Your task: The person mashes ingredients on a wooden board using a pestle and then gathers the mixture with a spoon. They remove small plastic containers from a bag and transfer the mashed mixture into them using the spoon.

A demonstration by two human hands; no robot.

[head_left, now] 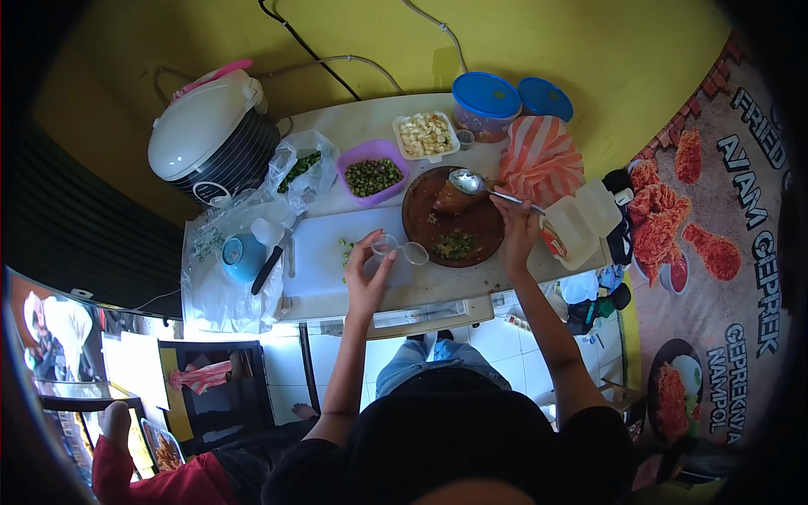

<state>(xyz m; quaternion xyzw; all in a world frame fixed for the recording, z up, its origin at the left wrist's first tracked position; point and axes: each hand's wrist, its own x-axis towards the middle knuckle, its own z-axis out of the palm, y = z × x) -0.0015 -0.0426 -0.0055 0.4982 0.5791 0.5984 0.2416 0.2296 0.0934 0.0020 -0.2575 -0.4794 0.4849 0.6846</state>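
Observation:
My left hand (368, 271) pinches a small clear plastic cup with an attached lid (415, 253), held over the right side of a white cutting board (324, 240). A metal spoon (465, 181) is in my right hand (518, 233), its bowl above a wide brown mortar (418, 210). Chopped green pieces (455, 245) lie in the mortar's near part. A reddish-brown lump, perhaps a pestle head (452, 200), rests under the spoon. Some green bits are on the board beside my left fingers.
Behind stand a purple tub of chopped greens (371, 175), a white tub of pale pieces (425, 136) and a blue-lidded container (486, 97). At left are a rice cooker (206, 135), a blue bowl (243, 257) and a black-handled knife (268, 270). An opened plastic box (575, 227) sits right.

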